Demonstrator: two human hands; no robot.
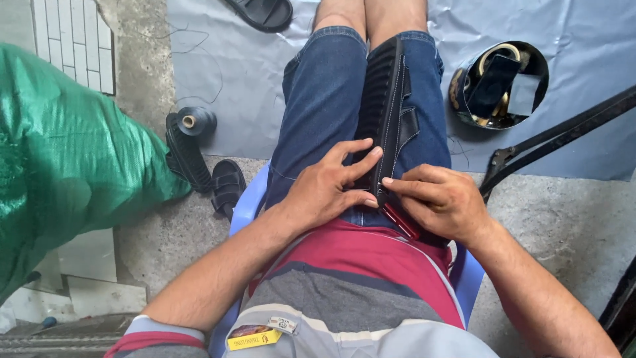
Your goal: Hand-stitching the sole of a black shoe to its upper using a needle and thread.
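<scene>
**Black sandal held on edge between the knees**

Head view, centre of the frame: black rubber-soled sandal with white stitching and a strap (387,113), stood on its edge along the gap between two thighs in blue denim shorts (324,99), ribbed tread turned left, strap side turned right. Left hand (324,189) spread flat against the tread side near the lower end, thumb and forefinger pressing the sole, not clenched. Right hand (440,199) curled, fingertips pinching the sandal's near edge from the strap side, close to a short dark red piece (401,220) poking out below.

Handling, by the look of it: light, sole probably firm yet bendable, ribbed tread likely grippy, strap softer and floppier. Best hold probably at the thick sole edges, as gripped now, rather than by the strap.

Left of centre: dark blue-grey spool of thread (197,120) resting on a second black sandal (187,156) on the concrete floor (550,219). Far left: large green woven plastic sack (66,159). Upper right: round shiny metal bowl (498,85) on a grey-blue sheet (238,86). Top centre: black slipper (262,12), cut off by the frame edge.

Hard to make out: what the dark red piece is, the bowl's contents, the sandal's near end hidden under both hands, the blue plastic chair (245,209) mostly covered.
</scene>
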